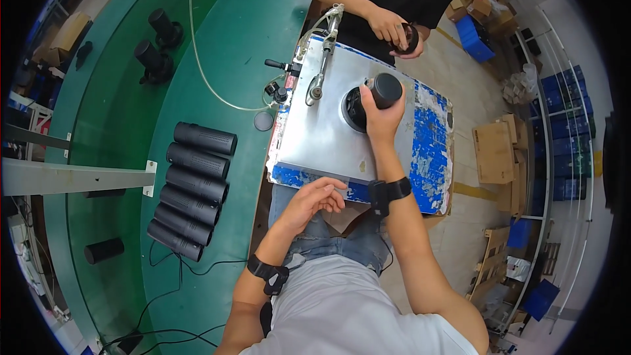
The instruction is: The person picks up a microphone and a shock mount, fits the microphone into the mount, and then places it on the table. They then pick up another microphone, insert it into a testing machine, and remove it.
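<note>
My right hand (pixel 383 120) is wrapped round a black cylinder (pixel 386 91), which it holds over the metal-topped work stand. Just left of the cylinder, a round black base (pixel 353 110) sits on the stand's metal top (pixel 305 141); the hand partly covers it, and I cannot tell whether the two parts touch. Near the stand's front edge, my left hand (pixel 309 205) is empty, its fingers apart and slightly bent. Left of the black base, a jointed metal arm (pixel 322 69) with thin tubing lies along the stand.
Several black ribbed cylinders (pixel 197 179) lie in a row on the green bench (pixel 230 46), near a dark disc (pixel 263 121). Black cylinders on bases (pixel 153 62) stand farther left. Across the stand, a person holds a black ring (pixel 409 39). Cartons (pixel 494 153) stand right.
</note>
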The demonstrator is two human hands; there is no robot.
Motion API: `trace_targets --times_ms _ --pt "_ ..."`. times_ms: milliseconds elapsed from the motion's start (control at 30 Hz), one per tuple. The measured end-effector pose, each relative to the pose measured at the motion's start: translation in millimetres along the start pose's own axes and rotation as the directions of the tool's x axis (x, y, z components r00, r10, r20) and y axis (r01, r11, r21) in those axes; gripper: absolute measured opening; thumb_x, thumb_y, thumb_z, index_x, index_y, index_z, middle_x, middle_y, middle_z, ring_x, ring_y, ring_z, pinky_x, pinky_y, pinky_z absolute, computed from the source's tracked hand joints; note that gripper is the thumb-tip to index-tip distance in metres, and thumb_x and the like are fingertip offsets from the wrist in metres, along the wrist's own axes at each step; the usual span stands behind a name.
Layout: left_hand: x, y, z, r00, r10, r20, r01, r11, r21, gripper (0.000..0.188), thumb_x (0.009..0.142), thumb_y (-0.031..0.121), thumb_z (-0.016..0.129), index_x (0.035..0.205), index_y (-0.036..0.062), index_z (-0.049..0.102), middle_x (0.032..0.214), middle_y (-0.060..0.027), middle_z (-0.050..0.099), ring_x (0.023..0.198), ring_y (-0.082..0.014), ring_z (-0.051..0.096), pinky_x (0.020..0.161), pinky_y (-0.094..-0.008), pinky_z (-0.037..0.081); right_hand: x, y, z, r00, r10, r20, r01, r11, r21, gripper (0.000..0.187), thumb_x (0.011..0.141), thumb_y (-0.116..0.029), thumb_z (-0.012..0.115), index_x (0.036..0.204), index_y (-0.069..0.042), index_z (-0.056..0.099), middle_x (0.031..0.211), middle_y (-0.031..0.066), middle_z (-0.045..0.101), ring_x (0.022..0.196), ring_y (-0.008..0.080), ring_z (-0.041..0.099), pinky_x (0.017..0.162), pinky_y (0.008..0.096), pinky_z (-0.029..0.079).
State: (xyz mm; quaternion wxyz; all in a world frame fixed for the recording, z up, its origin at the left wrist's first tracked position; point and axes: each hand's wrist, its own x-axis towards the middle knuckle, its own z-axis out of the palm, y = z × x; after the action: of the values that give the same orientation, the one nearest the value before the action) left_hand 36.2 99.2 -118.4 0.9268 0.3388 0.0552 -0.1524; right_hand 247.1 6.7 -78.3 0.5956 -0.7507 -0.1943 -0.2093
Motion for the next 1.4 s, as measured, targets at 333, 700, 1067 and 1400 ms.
trace_targets --times_ms 333,700,1067,1400 --pt "-18.0 51.2 -8.9 0.969 0.205 -0.136 -0.173 0.961 0.213 0.027 0.095 0.02 0.047 0.107 -0.0006 0.059 0.086 -0.0087 0.064 0.081 -0.0144 0.061 0.073 -0.0249 0.045 33.8 9.9 -15.2 0.974 0.0 0.228 -0.085 0.927 0.365 0.032 0.079 -0.012 0.061 0.108 0.0 0.053 0.087 0.0123 0.061 0.08 0.0203 0.06 0.08 0.0331 0.049" --pt "115.2 188.7 -75.8 0.609 0.792 -0.042 0.024 0.035 0.999 0.03 0.083 0.021 0.057 0.105 0.0011 0.06 0.097 -0.0159 0.065 0.09 -0.0297 0.063 0.082 -0.0382 0.048 32.3 11.2 -17.5 0.943 -0.109 0.314 -0.059 0.875 0.48 0.027 0.079 -0.009 0.061 0.103 0.0 0.051 0.083 0.0124 0.062 0.076 0.0186 0.06 0.077 0.0328 0.05" --pt "153.1 190.8 -119.8 0.756 0.597 -0.27 0.452 -0.177 0.874 0.048 0.08 0.027 0.053 0.122 0.0035 0.057 0.123 -0.0188 0.057 0.112 -0.0361 0.055 0.096 -0.0456 0.043 23.4 1.3 -0.2 0.992 -0.071 0.104 0.046 0.973 0.226 0.026 0.079 -0.007 0.063 0.1 0.002 0.052 0.08 0.0106 0.063 0.073 0.0165 0.061 0.073 0.0287 0.049" --pt "130.4 193.2 -119.7 0.807 0.502 -0.31 0.343 0.028 0.939 0.045 0.085 0.035 0.053 0.113 0.0012 0.065 0.12 -0.0239 0.059 0.111 -0.0383 0.056 0.097 -0.0413 0.042 24.6 2.9 -2.7 0.988 -0.128 0.091 0.095 0.949 0.3 0.026 0.08 -0.009 0.062 0.102 0.002 0.053 0.08 0.0109 0.063 0.072 0.0167 0.061 0.074 0.0298 0.049"
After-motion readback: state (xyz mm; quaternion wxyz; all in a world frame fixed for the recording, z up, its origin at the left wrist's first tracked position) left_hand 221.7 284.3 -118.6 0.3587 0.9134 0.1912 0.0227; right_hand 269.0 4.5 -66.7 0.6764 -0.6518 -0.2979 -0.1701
